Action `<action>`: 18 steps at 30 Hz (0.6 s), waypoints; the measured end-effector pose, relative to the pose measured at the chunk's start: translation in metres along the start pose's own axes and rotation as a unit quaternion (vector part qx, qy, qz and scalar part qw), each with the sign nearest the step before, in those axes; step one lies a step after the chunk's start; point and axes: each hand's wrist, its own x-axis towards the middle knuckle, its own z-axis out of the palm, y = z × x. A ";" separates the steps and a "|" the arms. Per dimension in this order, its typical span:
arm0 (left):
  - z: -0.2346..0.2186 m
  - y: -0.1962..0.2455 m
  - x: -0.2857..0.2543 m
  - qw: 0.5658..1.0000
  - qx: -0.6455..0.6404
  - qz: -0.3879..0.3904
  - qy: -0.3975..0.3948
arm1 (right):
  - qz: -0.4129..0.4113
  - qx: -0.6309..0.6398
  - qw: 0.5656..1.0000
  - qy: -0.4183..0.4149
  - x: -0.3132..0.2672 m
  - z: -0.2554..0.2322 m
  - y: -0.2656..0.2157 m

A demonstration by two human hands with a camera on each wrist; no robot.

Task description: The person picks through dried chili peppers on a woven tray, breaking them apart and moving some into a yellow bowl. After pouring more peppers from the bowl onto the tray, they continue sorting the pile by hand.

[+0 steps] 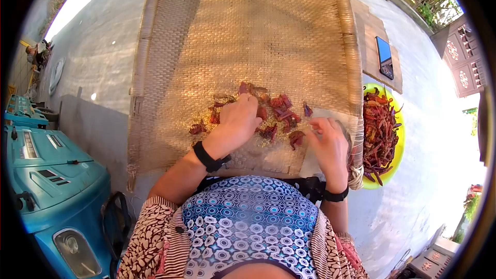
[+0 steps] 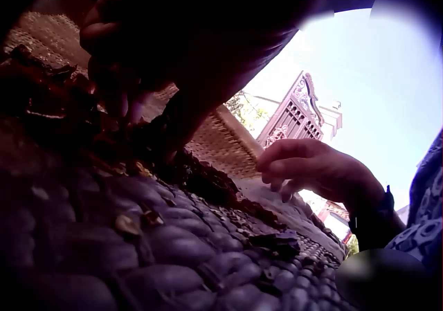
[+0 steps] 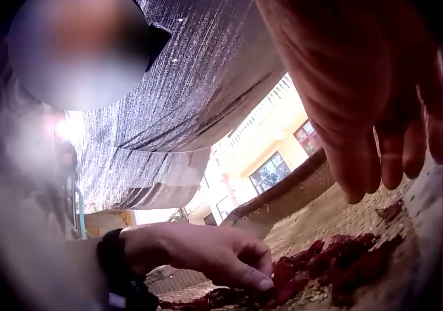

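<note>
L hand (image 1: 238,119) pinching dried chilies (image 1: 279,108) | R hand (image 1: 326,142) loose, empty | woven tray (image 1: 248,36), concrete yard

No legible text, label, brand, number or sign appears in any view. The blue machine (image 1: 49,175) carries panels whose markings are too small to read. The phone (image 1: 384,57) screen shows nothing readable. The wristbands bear no readable marking.
</note>
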 end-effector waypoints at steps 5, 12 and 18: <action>-0.002 -0.013 -0.005 1.000 0.003 -0.001 -0.031 | -0.033 -0.037 0.998 -0.037 0.016 0.028 -0.009; -0.001 -0.016 -0.014 0.994 -0.101 0.006 0.033 | -0.013 -0.018 0.999 -0.049 0.018 0.032 -0.008; -0.014 -0.010 -0.021 0.982 -0.177 0.046 0.044 | 0.002 0.042 0.999 -0.011 0.010 0.019 -0.016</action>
